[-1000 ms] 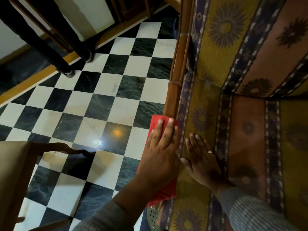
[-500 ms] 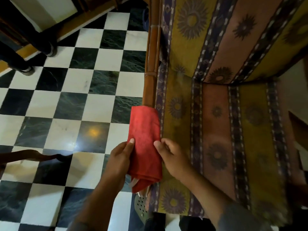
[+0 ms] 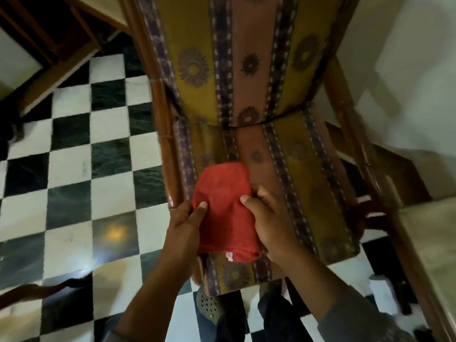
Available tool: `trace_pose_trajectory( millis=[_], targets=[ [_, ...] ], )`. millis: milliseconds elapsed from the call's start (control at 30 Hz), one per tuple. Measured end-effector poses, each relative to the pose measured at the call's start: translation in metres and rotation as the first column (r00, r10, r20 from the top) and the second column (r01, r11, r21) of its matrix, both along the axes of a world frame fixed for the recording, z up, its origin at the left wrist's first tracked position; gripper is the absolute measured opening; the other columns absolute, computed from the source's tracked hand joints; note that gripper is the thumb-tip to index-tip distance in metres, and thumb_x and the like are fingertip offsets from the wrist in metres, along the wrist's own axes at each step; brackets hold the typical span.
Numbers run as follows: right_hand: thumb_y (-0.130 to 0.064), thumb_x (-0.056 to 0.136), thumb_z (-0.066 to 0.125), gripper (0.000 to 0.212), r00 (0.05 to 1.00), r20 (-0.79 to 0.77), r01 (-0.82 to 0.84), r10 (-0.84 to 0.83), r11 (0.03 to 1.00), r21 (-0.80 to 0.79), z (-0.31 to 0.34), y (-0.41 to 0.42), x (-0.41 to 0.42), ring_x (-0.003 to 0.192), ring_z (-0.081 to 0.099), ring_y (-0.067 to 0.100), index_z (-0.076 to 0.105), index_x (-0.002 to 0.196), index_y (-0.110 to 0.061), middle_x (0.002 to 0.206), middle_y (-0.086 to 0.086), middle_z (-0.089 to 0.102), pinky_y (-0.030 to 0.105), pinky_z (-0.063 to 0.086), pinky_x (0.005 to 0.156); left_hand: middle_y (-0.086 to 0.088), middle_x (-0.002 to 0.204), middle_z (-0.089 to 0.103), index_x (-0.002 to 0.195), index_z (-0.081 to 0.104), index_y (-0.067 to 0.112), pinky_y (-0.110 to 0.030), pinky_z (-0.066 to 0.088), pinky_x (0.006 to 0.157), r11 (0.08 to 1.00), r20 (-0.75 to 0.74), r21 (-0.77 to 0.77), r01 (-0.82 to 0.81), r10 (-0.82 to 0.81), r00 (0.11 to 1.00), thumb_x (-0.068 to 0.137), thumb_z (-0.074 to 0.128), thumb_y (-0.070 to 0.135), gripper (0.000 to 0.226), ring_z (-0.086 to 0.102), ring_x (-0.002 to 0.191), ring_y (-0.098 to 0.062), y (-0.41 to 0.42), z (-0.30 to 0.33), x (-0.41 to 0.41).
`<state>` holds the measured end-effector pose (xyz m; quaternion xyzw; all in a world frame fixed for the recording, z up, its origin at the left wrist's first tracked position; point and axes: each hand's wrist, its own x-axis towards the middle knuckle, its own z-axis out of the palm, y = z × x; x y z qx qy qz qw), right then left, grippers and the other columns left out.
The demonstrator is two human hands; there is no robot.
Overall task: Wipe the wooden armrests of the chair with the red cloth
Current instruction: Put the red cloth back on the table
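The folded red cloth (image 3: pixel 225 211) is held flat above the chair's seat cushion (image 3: pixel 298 174), just right of the left wooden armrest (image 3: pixel 165 134). My left hand (image 3: pixel 185 225) grips the cloth's left edge with thumb on top. My right hand (image 3: pixel 267 218) grips its right edge. The right wooden armrest (image 3: pixel 350 124) runs down the far side of the chair, untouched. The cushion is striped yellow, brown and purple with sun motifs.
A black-and-white checkered floor (image 3: pixel 74 169) lies left of the chair. A wooden furniture leg (image 3: pixel 61 72) stands at the upper left. Another wooden piece (image 3: pixel 404 183) sits right of the chair by the white wall. My shoe (image 3: pixel 209 304) shows below the seat.
The cloth has come off the left armrest and moved right over the seat. My right hand left the cushion and took the cloth's right edge. The view swung right, centring the chair.
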<state>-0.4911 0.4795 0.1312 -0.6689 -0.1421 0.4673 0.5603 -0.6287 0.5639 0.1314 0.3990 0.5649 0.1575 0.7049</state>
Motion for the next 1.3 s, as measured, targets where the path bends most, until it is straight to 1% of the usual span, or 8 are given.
trace_pose_trajectory(
  millis=[133,400,533,667,800,867,1167,1300],
  targets=[
    [-0.038,0.076,0.061,0.011,0.969,-0.099,0.229,-0.225,0.973,0.034,0.019,-0.052,0.044,0.082,0.072,0.018,0.066,0.085,-0.036,0.088,-0.006,0.074,0.030,0.058,0.061,0.000,0.089,0.077,0.078,0.074,0.035,-0.042,0.060,0.068,0.977,0.100,-0.041,0.211,-0.206,0.973,0.095,0.060,0.029,0.023,0.074,0.077,-0.015,-0.029,0.009,0.062],
    [-0.031,0.079,0.060,0.018,0.779,-0.061,0.626,-0.624,0.779,0.021,0.037,-0.202,0.126,0.075,0.070,0.007,0.067,0.084,-0.047,0.086,-0.019,0.072,0.020,0.055,0.055,0.007,0.116,0.071,0.119,0.061,0.030,-0.019,0.054,0.066,0.783,0.110,0.116,0.611,-0.622,0.775,0.097,0.060,0.027,0.023,0.071,0.094,-0.010,-0.134,0.023,0.203],
    [-0.035,0.076,0.056,0.028,0.651,-0.063,0.759,-0.756,0.651,0.026,0.035,-0.290,0.164,0.085,0.071,0.015,0.063,0.103,-0.037,0.098,-0.009,0.073,0.029,0.058,0.064,0.018,0.113,0.064,0.126,0.053,0.038,-0.012,0.053,0.055,0.637,0.074,0.147,0.757,-0.770,0.633,0.097,0.058,0.032,0.030,0.066,0.092,-0.005,-0.219,0.022,0.279],
    [-0.027,0.072,0.054,0.017,0.422,-0.102,0.906,-0.901,0.423,0.012,0.013,-0.388,0.201,0.069,0.070,0.012,0.062,0.087,-0.028,0.080,-0.006,0.073,0.025,0.055,0.054,0.013,0.117,0.066,0.118,0.056,0.044,-0.036,0.060,0.081,0.489,0.079,0.136,0.861,-0.872,0.483,0.097,0.058,0.024,0.029,0.067,0.101,-0.012,-0.320,0.009,0.344],
    [-0.028,0.071,0.054,0.014,0.207,-0.126,0.975,-0.970,0.215,-0.052,-0.026,-0.484,0.232,0.074,0.069,0.017,0.065,0.079,-0.033,0.081,-0.005,0.072,0.034,0.056,0.060,0.019,0.113,0.065,0.127,0.053,0.047,-0.027,0.060,0.073,0.313,0.043,0.123,0.942,-0.950,0.310,0.099,0.056,0.022,0.038,0.068,0.098,-0.004,-0.421,-0.015,0.403],
    [-0.028,0.071,0.053,0.014,0.143,-0.129,0.984,-0.981,0.155,-0.084,-0.048,-0.525,0.251,0.078,0.067,0.021,0.064,0.077,-0.034,0.081,-0.005,0.071,0.039,0.055,0.064,0.008,0.124,0.066,0.133,0.053,0.044,-0.043,0.060,0.086,0.226,0.016,0.106,0.968,-0.974,0.225,0.100,0.055,0.019,0.042,0.067,0.108,-0.016,-0.467,-0.030,0.433],
    [-0.034,0.084,0.048,0.013,0.136,0.013,0.972,-0.991,0.131,-0.196,-0.140,-0.627,0.339,0.085,0.061,0.017,0.056,0.093,-0.038,0.092,-0.005,0.065,0.033,0.047,0.070,0.009,0.113,0.071,0.131,0.055,0.036,-0.036,0.059,0.079,0.113,-0.179,0.175,0.978,-0.973,0.144,0.096,0.061,0.022,0.038,0.070,0.096,-0.013,-0.576,-0.123,0.532],
    [-0.027,0.095,0.053,0.037,0.342,0.242,0.873,-0.908,0.211,-0.440,-0.189,-0.639,0.342,0.104,0.059,0.022,0.049,0.131,-0.017,0.123,0.006,0.061,0.037,0.049,0.086,-0.007,0.107,0.069,0.117,0.058,0.014,-0.036,0.053,0.079,-0.206,-0.571,0.227,0.952,-0.820,-0.042,0.092,0.065,0.037,0.035,0.064,0.091,-0.021,-0.585,-0.171,0.533]
  ],
)
